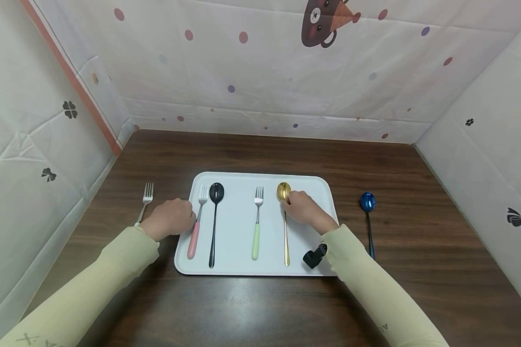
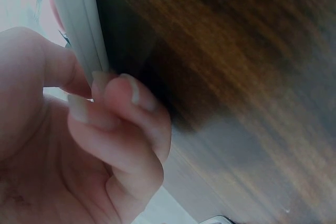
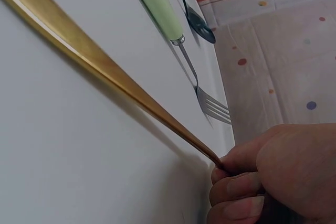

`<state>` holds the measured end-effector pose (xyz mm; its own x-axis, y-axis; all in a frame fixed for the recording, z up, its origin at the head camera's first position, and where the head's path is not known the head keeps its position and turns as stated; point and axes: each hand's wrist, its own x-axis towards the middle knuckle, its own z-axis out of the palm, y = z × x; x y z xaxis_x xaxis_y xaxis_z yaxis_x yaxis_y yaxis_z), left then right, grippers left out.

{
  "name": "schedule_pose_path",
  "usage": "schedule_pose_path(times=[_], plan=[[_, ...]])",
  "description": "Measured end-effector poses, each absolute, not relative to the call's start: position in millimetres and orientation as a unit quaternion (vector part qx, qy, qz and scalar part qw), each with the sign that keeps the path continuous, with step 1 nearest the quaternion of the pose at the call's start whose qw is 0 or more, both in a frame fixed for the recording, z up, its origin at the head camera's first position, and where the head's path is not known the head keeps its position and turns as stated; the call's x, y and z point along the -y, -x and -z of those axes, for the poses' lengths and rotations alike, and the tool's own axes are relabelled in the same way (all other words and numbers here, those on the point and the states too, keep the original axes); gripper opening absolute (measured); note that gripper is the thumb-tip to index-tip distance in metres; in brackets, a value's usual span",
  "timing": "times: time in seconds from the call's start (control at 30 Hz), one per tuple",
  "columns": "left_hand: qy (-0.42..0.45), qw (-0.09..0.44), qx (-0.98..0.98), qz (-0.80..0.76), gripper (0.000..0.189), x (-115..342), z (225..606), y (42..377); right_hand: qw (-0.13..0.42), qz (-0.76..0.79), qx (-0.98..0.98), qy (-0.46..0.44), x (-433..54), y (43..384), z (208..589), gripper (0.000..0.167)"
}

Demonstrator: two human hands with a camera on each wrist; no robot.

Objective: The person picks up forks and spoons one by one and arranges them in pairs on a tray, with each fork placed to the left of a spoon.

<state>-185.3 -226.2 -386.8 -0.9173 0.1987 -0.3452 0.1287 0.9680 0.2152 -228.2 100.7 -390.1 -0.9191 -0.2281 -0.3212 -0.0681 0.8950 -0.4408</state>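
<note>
A white tray (image 1: 234, 231) lies on the wooden table. My left hand (image 1: 170, 219) grips its left rim, with curled fingers at the tray edge (image 2: 86, 30) in the left wrist view. Over the tray's right part, my right hand (image 1: 306, 211) pinches a gold spoon (image 1: 285, 241) at the neck below its bowl. The spoon's handle (image 3: 105, 69) stretches across the right wrist view. Also on the tray are a pink-handled fork (image 1: 194, 241), a black spoon (image 1: 214, 226) and a green-handled fork (image 1: 255, 238).
Left of the tray lies another fork (image 1: 148, 193), its handle partly hidden by the left arm. A blue spoon (image 1: 367, 201) rests on the table to the right, near the right sleeve. A black device (image 1: 315, 255) shows beneath the right wrist. Patterned cloth walls (image 1: 265, 106) surround the table.
</note>
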Motion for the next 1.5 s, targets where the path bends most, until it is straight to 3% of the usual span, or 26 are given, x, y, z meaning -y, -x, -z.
schedule_pose_path(times=[1.5], plan=[[-0.077, 0.188, -0.974, -0.098, 0.030, 225.8, 381.5, 179.9, 0.207, 0.187, -0.957, 0.076, -65.9, 223.9, 388.9, 0.034]])
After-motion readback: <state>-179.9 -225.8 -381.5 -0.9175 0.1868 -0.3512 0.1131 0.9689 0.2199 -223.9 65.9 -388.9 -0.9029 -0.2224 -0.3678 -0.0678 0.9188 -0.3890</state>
